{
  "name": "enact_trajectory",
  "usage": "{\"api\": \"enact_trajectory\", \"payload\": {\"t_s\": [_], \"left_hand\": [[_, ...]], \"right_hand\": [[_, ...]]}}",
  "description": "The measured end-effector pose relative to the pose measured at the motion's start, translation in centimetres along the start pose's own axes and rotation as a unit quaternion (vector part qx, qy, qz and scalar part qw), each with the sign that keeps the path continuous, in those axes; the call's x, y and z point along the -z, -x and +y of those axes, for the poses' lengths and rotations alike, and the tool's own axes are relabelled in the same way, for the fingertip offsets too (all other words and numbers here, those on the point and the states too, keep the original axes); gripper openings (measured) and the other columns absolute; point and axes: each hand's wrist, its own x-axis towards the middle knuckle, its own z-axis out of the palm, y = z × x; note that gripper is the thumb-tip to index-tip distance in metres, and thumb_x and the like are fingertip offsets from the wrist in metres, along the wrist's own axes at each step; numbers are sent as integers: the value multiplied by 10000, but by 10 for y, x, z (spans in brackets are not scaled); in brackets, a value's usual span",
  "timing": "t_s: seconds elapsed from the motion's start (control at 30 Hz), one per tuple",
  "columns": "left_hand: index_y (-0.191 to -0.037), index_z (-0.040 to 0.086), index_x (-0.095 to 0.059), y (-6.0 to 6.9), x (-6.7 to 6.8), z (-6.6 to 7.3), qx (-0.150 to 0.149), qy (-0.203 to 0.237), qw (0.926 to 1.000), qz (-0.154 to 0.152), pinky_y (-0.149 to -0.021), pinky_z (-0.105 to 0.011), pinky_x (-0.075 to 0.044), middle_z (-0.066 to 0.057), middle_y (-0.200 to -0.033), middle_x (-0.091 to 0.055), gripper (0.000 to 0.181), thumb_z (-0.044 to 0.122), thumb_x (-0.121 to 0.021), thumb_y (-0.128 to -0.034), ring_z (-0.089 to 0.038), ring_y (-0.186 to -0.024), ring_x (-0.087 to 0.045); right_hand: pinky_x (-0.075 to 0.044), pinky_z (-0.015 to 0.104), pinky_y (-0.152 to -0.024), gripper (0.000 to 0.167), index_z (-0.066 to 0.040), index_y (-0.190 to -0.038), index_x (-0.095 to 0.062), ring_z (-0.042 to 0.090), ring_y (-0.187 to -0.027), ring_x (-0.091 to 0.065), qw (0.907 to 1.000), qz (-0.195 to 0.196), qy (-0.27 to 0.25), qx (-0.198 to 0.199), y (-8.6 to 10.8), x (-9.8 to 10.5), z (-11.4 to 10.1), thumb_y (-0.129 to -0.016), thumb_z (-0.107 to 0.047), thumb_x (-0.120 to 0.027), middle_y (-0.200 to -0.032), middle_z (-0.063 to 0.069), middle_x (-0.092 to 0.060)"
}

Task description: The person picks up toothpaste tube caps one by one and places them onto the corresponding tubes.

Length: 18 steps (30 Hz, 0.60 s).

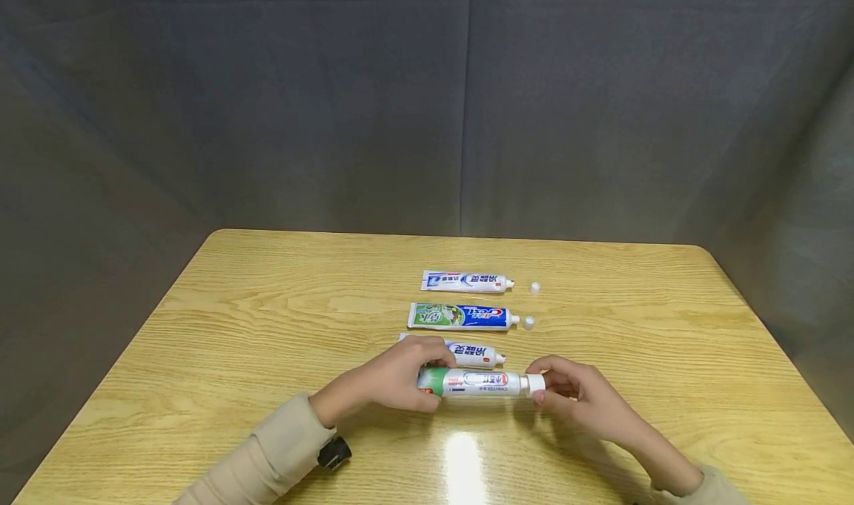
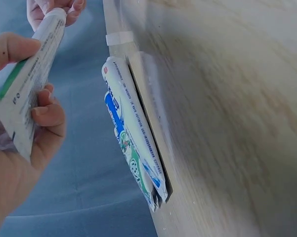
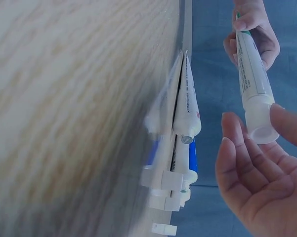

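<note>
Up above the table point(image 1: 233, 327), we grip the green-and-white tube point(image 1: 477, 383) with our left hand point(image 1: 400, 375) and pinch its cap point(image 1: 536, 384) with our right hand point(image 1: 590, 400) — if we hold too loosely, it might drop.

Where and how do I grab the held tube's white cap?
Probably pinch the round sides of the white cap from the right: it sticks out at that end of the tube, and the left hand holds the other end.
</note>
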Motion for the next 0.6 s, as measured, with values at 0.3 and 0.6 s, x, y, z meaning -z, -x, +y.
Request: {"api": "enact_trajectory", "payload": {"t_s": [0.3,0.6], "left_hand": [[-961,80,-593,1,-1,1,-87,5,9999,54,-605,-161,-385,63,-816,-526,341,68,-701,-638,-56,-715,-435],[-950,71,-601,1,1,1,-36,-105,9998,151,-587,-161,-388,59,-809,-539,338,67,-698,-626,-59,-705,-440]], "right_hand": [[-520,306,-680,222,19,-1085,-544,208,-781,-636,9999,111,42,62,0,0,-1,-868,-15,-575,-885,150,-643],[-518,289,-688,220,5,-1081,-549,204,-798,-638,9995,169,194,162,-1,0,-1,-866,-22,-583,-898,113,-648]]}}
